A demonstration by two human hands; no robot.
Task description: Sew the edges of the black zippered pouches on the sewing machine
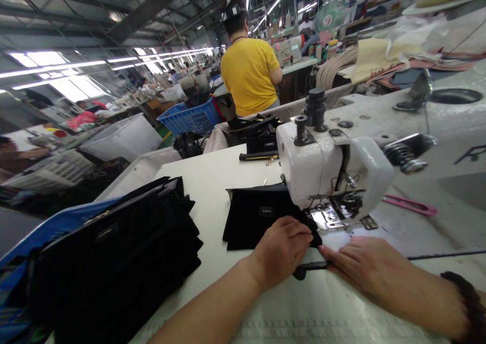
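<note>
In the head view, the left hand (pixel 283 248) lies palm down at about 6 o'clock of the frame, fingers pressed together flat on the near right corner of a black fabric piece (pixel 258 215), pinning it to the white table (pixel 212 177). The right hand (pixel 364 265), at roughly 5 o'clock, rests with its fingers extended and close together, the fingertips touching a narrow black strip (pixel 309 268) that sticks out from under the left hand; whether it pinches the strip or only presses on it cannot be told. The black fabric piece carries a small label near its middle and reaches under the head of the white sewing machine (pixel 334 167), which stands just at 12 o'clock of both hands, its metal plate and presser foot (pixel 337 212) right beside the fingertips. At 9 o'clock of the hands, well apart, a stack of black bags (pixel 114 253) sits at the table's left edge. Pink snips (pixel 410 205) lie at 3 o'clock on the machine bed. Farther off at 12 o'clock a person in a yellow shirt (pixel 248 76) stands with back turned, beside a blue basket (pixel 192 117).
</note>
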